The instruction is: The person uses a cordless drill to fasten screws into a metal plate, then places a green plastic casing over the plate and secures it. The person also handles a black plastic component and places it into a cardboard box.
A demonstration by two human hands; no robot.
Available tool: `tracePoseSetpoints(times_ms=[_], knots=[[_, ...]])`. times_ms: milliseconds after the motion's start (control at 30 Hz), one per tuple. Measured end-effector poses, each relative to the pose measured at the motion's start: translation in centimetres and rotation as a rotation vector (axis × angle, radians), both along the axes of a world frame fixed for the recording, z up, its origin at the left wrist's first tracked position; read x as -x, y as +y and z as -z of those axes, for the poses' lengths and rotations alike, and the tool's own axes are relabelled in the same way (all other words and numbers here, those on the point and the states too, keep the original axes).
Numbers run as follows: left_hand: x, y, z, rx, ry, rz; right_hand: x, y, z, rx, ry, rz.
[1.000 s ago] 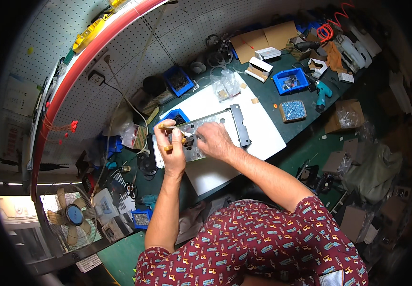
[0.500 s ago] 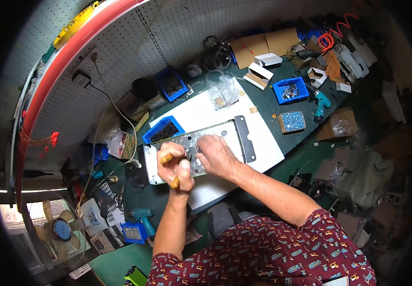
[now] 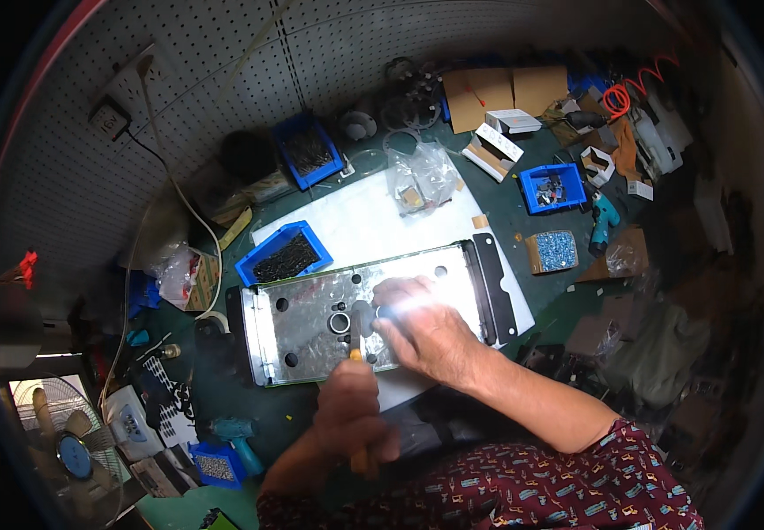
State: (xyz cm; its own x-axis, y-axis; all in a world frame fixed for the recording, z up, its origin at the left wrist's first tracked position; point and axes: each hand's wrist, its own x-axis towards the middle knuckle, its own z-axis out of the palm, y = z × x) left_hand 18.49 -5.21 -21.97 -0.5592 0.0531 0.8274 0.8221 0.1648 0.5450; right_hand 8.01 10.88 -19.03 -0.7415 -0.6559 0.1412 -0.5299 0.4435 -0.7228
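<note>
A shallow rectangular metal case [image 3: 302,344] lies on a white sheet, with a shiny panel bearing several dark holes and black end pieces. A round metal ring [image 3: 340,322] stands out on the panel. My left hand [image 3: 351,406], blurred by motion, is wrapped round a yellow-handled tool [image 3: 355,355]; its grey metal end lies over the panel beside the ring, its exact kind unclear. Over the panel, just right of that tool end, my right hand [image 3: 426,331] has its fingers bent together. A dark bluish bit shows at its fingertips, too blurred to name.
A blue bin of black screws [image 3: 283,252] sits behind the case. Farther back are another blue bin [image 3: 310,150] and a clear plastic bag [image 3: 422,177]. To the right stand a blue bin of small parts [image 3: 552,188], a box of blue pieces [image 3: 554,252] and a teal power drill [image 3: 605,221].
My left hand has moved down toward me with the tool, uncovering the ring and panel. My right hand stays over the panel. The whole view has shifted.
</note>
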Motion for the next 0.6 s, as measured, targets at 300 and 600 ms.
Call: tracePoseSetpoints(times_ms=[300,600], knots=[[-1.7,1.4,1.0,0.238,0.019,-0.103,0.7,0.2,0.8,0.004,0.124,-0.001],[-4.7,-1.3,-6.0,-0.601,-0.252,-0.587,1.5,-0.6,1.5,0.065,-0.054,0.024]])
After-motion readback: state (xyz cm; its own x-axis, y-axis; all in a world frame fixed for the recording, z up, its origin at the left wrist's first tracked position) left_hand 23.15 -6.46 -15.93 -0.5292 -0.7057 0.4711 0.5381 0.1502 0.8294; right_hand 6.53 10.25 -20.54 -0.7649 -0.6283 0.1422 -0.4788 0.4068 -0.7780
